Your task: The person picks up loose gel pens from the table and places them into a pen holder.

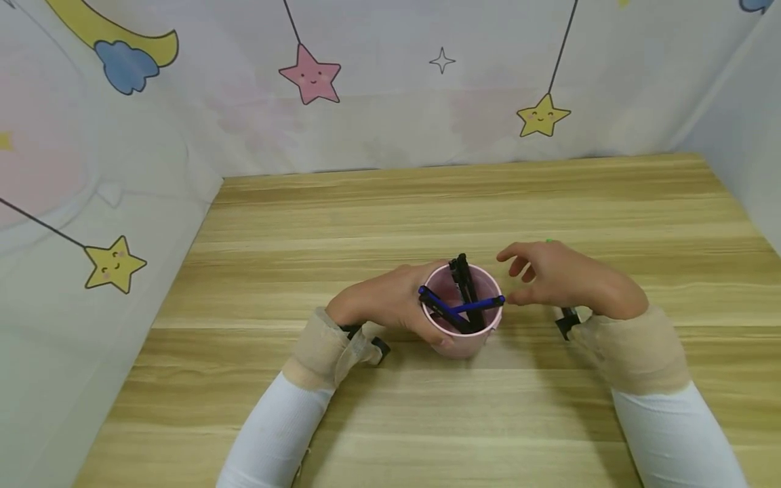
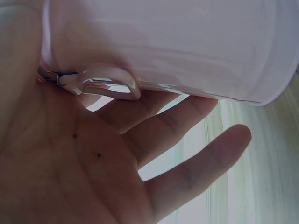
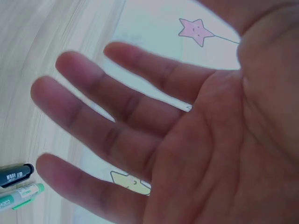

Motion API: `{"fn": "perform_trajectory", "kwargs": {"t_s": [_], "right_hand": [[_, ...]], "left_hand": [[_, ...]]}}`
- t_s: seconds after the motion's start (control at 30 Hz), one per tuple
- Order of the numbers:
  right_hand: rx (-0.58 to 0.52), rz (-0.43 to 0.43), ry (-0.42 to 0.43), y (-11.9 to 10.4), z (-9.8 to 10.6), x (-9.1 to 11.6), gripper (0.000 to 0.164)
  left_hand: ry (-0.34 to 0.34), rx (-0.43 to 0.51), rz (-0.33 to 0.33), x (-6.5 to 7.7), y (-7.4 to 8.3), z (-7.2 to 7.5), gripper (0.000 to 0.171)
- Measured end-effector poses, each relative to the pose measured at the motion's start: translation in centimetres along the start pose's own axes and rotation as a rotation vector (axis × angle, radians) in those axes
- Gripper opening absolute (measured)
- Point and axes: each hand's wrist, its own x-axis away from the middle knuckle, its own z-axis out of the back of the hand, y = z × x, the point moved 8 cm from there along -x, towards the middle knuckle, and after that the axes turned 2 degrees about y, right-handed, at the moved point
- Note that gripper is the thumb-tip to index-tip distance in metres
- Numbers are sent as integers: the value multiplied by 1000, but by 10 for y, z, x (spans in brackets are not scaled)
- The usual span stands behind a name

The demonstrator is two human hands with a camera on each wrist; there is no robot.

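Note:
A small pink bucket (image 1: 459,347) stands on the wooden table, several black and blue pens (image 1: 468,288) leaning inside it. My left hand (image 1: 399,295) grips the bucket from its left side, thumb at the front and fingers round the back. In the left wrist view the fingers lie along the pink wall, beside a small loop on it. To the right of the rim, my right hand (image 1: 558,274) hovers with fingers parted and nothing held. Near its fingertips in the right wrist view are a black marker (image 3: 15,175) and a green-and-white pen (image 3: 21,197).
The wooden table (image 1: 366,224) reaches back to a pale cloth wall (image 1: 390,129) printed with stars. More cloth hangs along the left and right sides. Each wrist wears a beige band with a small black device.

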Motion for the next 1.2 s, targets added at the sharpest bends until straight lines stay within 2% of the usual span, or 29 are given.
{"fn": "perform_trajectory", "kwargs": {"t_s": [0.17, 0.4, 0.63, 1.0, 1.2], "right_hand": [[79, -22, 50, 5, 6, -1, 57], [177, -105, 95, 13, 11, -4, 61], [196, -169, 112, 22, 12, -2, 64], [236, -198, 129, 29, 13, -1, 63], [237, -268, 97, 36, 11, 4, 63]], "left_hand": [[6, -9, 5, 0, 0, 1, 81], [16, -2, 2, 0, 1, 0, 80], [9, 5, 3, 1, -1, -1, 80], [3, -2, -11, 2, 0, -1, 81], [-1, -9, -17, 2, 0, -2, 80]]}}
